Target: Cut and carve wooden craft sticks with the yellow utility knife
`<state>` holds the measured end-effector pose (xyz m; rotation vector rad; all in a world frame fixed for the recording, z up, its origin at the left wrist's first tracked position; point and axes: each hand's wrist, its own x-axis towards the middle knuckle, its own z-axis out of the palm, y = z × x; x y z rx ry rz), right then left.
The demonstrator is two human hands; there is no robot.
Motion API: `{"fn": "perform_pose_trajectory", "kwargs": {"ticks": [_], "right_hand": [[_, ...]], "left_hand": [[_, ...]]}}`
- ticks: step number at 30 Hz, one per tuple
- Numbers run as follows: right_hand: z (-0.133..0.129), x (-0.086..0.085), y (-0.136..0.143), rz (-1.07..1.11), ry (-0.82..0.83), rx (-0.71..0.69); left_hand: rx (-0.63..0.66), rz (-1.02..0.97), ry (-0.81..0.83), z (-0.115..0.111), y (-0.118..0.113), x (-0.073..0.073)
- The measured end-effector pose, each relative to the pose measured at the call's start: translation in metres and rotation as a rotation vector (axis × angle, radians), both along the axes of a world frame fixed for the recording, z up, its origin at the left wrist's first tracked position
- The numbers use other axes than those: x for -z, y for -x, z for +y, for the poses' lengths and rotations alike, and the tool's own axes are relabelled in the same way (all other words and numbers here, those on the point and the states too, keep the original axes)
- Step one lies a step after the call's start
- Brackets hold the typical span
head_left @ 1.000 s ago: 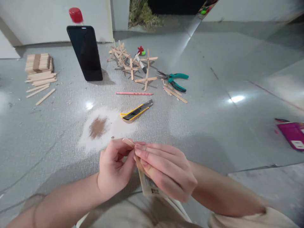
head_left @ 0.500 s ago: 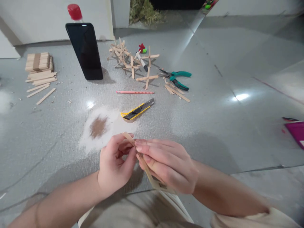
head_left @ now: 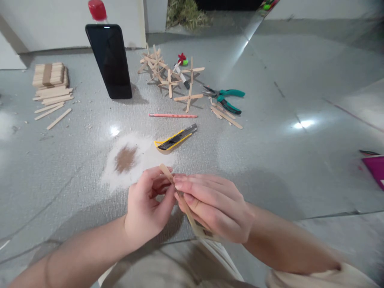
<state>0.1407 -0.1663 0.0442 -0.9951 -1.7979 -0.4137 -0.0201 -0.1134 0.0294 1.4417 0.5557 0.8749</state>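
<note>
A wooden craft stick slants between my two hands, its rounded upper end showing above the fingers. My left hand pinches it from the left near that end, fingers curled. My right hand closes over its middle from the right, and also has a tan, sheet-like piece under the palm; what that is cannot be made out clearly. Just beyond the hands lies a yellow and black utility knife. Left of it, brown dust rests on a pale powdery patch.
A pink pencil, teal pliers, crossed stick pieces and a marker lie farther forward. A black phone leans on a red-capped bottle. Bundled sticks lie at far left, something purple at far right.
The whole view has shifted slightly, with objects sitting a little farther right and higher. Both hands keep their hold on the stick, almost unmoved.
</note>
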Motion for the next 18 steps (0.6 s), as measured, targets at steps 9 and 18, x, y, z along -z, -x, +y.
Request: {"fn": "perform_pose_trajectory", "kwargs": {"ticks": [9, 18], "right_hand": [[-0.0007, 0.0016, 0.0005, 0.004, 0.018, 0.000], [-0.0029, -0.0079, -0.0006, -0.005, 0.070, 0.012]], "left_hand": [[0.013, 0.003, 0.045, -0.0017, 0.0013, 0.0015], [-0.018, 0.040, -0.007, -0.0012, 0.0026, -0.0007]]}}
